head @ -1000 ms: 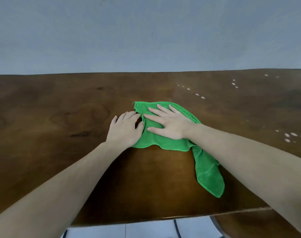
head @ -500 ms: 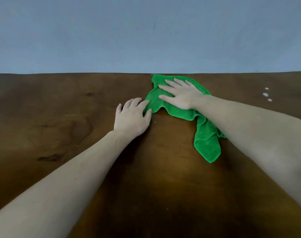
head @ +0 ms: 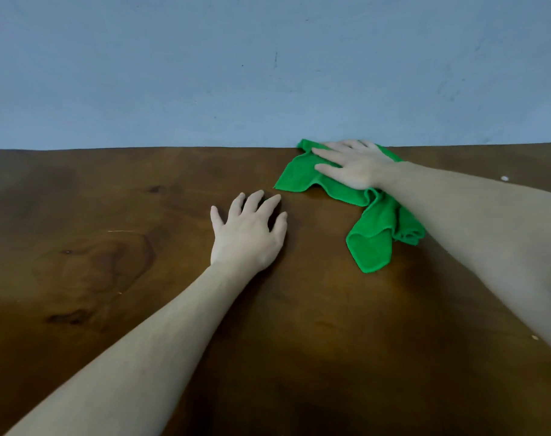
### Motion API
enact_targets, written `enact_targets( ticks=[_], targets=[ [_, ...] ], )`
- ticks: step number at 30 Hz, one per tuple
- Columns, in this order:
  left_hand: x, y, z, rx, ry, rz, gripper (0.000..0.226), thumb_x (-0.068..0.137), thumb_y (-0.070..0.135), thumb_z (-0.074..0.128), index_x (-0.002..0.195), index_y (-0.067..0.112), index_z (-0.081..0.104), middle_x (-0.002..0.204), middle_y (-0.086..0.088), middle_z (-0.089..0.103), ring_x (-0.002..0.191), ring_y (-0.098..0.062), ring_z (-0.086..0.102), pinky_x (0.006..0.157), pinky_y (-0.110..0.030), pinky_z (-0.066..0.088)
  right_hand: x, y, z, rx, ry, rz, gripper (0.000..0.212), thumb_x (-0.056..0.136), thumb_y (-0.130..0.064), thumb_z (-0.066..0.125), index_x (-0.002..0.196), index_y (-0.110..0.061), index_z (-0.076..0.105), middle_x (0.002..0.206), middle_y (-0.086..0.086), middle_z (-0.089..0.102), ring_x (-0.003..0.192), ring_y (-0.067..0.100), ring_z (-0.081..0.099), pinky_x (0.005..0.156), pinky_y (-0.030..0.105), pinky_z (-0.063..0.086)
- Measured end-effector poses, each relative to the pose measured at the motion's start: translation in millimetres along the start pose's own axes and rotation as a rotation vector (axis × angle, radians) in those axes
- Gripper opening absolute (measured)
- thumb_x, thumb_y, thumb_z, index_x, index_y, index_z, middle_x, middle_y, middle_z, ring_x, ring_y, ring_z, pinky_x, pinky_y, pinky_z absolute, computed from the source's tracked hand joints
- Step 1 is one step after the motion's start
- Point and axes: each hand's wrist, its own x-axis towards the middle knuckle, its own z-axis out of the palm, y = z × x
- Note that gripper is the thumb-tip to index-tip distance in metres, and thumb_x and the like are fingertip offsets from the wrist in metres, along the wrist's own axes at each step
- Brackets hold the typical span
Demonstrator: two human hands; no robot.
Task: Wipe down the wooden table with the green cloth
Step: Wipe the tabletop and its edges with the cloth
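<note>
The green cloth [head: 302, 174] lies crumpled at the far edge of the dark wooden table [head: 110, 231], right of centre, with a folded tail trailing toward me under my right forearm. My right hand [head: 352, 168] presses flat on the cloth, fingers spread and pointing left, its fingertips at the table's back edge. My left hand [head: 249, 234] rests palm down on the bare wood, fingers apart, a short way left of and nearer than the cloth, not touching it.
A blue-grey wall [head: 267, 73] rises directly behind the table's far edge. A small white speck [head: 505, 178] sits on the wood at the far right, and another pale speck [head: 535, 338] lies near my right forearm.
My right hand has pushed the cloth away from me to the table's far edge and slightly right. The left hand has come off the cloth and now rests on bare wood.
</note>
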Motion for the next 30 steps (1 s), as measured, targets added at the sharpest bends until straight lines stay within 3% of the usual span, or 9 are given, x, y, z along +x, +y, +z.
enact_targets(
  ticks=[4, 9, 16, 19, 22, 26, 28, 30],
  targets=[
    [0, 2, -1, 0.016, 0.005, 0.000, 0.055, 0.098, 0.061, 0.021, 0.149, 0.045, 0.029, 0.161, 0.011, 0.024, 0.151, -0.019, 0.010, 0.118, -0.063, 0.002, -22, 36, 3, -0.012, -0.011, 0.125, 0.065, 0.097, -0.072, 0.007, 0.158, -0.048, 0.006, 0.169, -0.013, 0.007, 0.155, 0.016, 0.007, 0.124, 0.048, 0.003],
    [0, 2, -1, 0.003, 0.012, -0.005, 0.054, 0.098, 0.061, 0.024, 0.149, 0.043, 0.032, 0.160, 0.010, 0.026, 0.151, -0.019, 0.012, 0.118, -0.063, 0.003, -41, 24, 9, 0.035, -0.033, 0.206, 0.071, 0.097, -0.072, 0.009, 0.160, -0.040, 0.001, 0.170, -0.007, -0.004, 0.156, 0.018, -0.004, 0.125, 0.049, -0.002],
    [-4, 0, -5, -0.136, 0.061, 0.016, 0.046, 0.100, 0.051, 0.030, 0.143, 0.037, 0.043, 0.155, 0.008, 0.037, 0.147, -0.018, 0.025, 0.118, -0.062, 0.008, -109, -41, 21, 0.054, -0.020, 0.057, 0.068, 0.097, -0.071, 0.010, 0.159, -0.044, 0.004, 0.169, -0.007, -0.007, 0.156, 0.019, -0.007, 0.124, 0.051, -0.003],
    [-19, 0, -9, -0.261, 0.122, 0.043, 0.043, 0.101, 0.044, 0.031, 0.139, 0.032, 0.047, 0.150, 0.007, 0.044, 0.140, -0.018, 0.038, 0.118, -0.057, 0.017, -139, -75, 27, 0.041, -0.009, 0.003, 0.067, 0.100, -0.065, 0.011, 0.160, -0.036, 0.005, 0.170, -0.004, -0.006, 0.156, 0.018, -0.008, 0.125, 0.050, -0.003],
    [-50, -1, -10, -0.275, 0.082, 0.142, 0.043, 0.102, 0.042, 0.031, 0.140, 0.031, 0.047, 0.149, 0.007, 0.045, 0.138, -0.016, 0.040, 0.119, -0.054, 0.018, -172, -109, 32, 0.047, -0.011, -0.068, 0.066, 0.104, -0.056, 0.013, 0.161, -0.024, 0.008, 0.170, -0.001, -0.005, 0.156, 0.016, -0.009, 0.125, 0.047, -0.004],
    [-96, -8, -10, -0.241, 0.048, 0.276, 0.043, 0.103, 0.042, 0.030, 0.141, 0.030, 0.046, 0.148, 0.008, 0.046, 0.138, -0.014, 0.040, 0.118, -0.051, 0.019, -223, -146, 38, 0.072, -0.006, -0.182, 0.061, 0.108, -0.048, 0.020, 0.159, -0.016, 0.023, 0.170, 0.002, 0.006, 0.156, 0.016, -0.001, 0.126, 0.039, -0.002],
    [-118, -12, -11, -0.268, 0.041, 0.322, 0.042, 0.104, 0.041, 0.030, 0.141, 0.030, 0.047, 0.146, 0.009, 0.047, 0.137, -0.012, 0.039, 0.118, -0.049, 0.020, -250, -157, 40, 0.114, 0.036, -0.230, 0.054, 0.108, -0.045, 0.028, 0.154, -0.018, 0.034, 0.167, 0.001, 0.023, 0.153, 0.019, 0.014, 0.124, 0.041, 0.009],
    [-142, -15, -15, -0.325, 0.033, 0.347, 0.041, 0.104, 0.040, 0.030, 0.139, 0.029, 0.049, 0.144, 0.010, 0.049, 0.136, -0.009, 0.040, 0.118, -0.047, 0.021, -276, -162, 42, 0.185, 0.090, -0.236, 0.053, 0.106, -0.045, 0.036, 0.155, -0.027, 0.029, 0.160, -0.003, 0.035, 0.144, 0.018, 0.027, 0.118, 0.043, 0.022]
  ],
)
